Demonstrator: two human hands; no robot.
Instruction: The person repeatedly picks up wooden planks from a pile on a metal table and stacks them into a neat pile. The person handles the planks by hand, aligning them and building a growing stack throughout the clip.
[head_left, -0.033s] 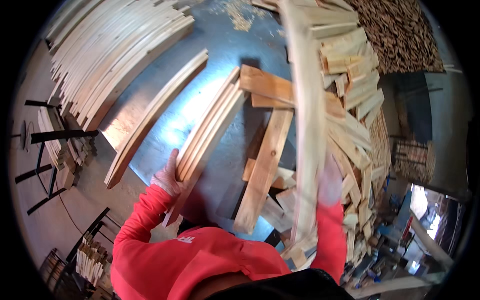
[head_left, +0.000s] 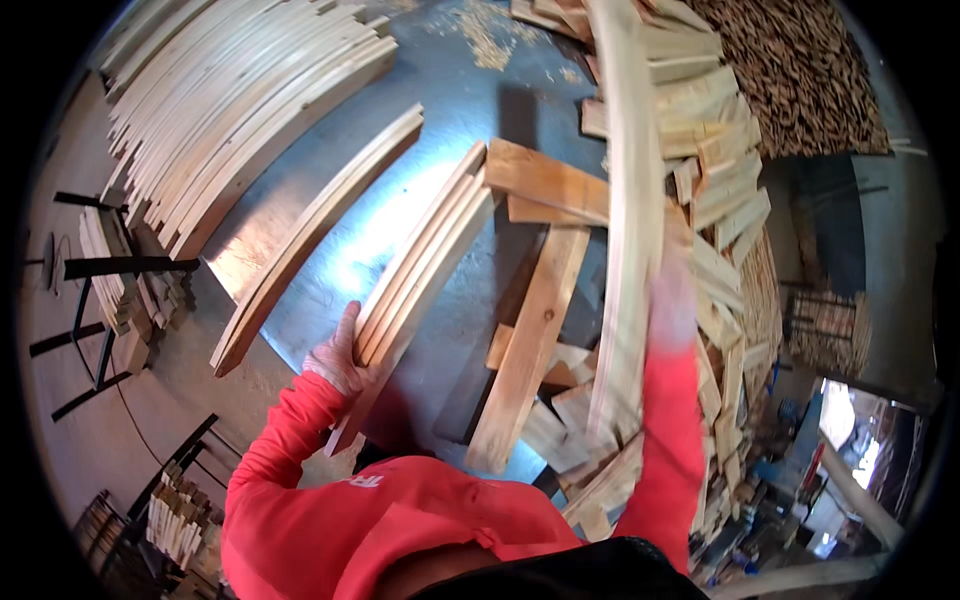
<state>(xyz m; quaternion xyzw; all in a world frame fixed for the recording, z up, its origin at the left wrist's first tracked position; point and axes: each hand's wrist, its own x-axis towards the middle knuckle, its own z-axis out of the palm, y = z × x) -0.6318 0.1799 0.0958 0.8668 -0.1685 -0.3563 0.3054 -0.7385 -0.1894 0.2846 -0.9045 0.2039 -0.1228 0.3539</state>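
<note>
— Pale plank (head_left: 630,180) in that right grip (head_left: 672,305), yeah?

— Yep, blurry but wrapped on its right edge, held up beside the offcut pile (head_left: 720,195).

— And the left grip (head_left: 337,362)?

— Touching the left side of a board bundle (head_left: 425,260) on the shiny tabletop (head_left: 450,110). It's partly hidden, so can't tell if it's clenched. Left of that: one loose board (head_left: 315,230), then a big board stack (head_left: 240,120).

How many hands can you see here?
2: the left hand against the small stack of boards, and the right hand, blurred, at the long pale board. No others show.
</note>
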